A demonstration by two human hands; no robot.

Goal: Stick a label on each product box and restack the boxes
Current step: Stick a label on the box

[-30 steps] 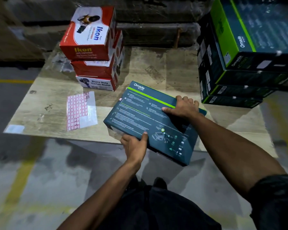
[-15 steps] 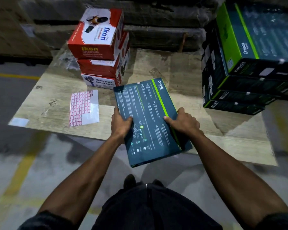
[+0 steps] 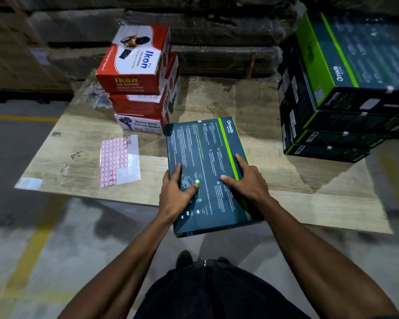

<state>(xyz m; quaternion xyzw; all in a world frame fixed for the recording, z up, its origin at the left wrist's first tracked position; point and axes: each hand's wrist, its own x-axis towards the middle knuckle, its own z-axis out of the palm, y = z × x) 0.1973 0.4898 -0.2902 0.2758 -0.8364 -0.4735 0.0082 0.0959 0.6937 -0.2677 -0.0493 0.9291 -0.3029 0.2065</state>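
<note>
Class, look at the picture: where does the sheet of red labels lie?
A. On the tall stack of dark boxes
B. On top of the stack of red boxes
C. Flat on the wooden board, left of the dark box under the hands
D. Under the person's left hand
C: the label sheet lies flat on the wooden board, left of the dark box that both hands touch.

Wood board [image 3: 251,104] flat on concrete floor [image 3: 55,238]. On board: red box stack [image 3: 141,88], label sheet [image 3: 119,161], dark flat box [image 3: 207,171] overhanging near edge, dark box stack [image 3: 332,111].
</note>
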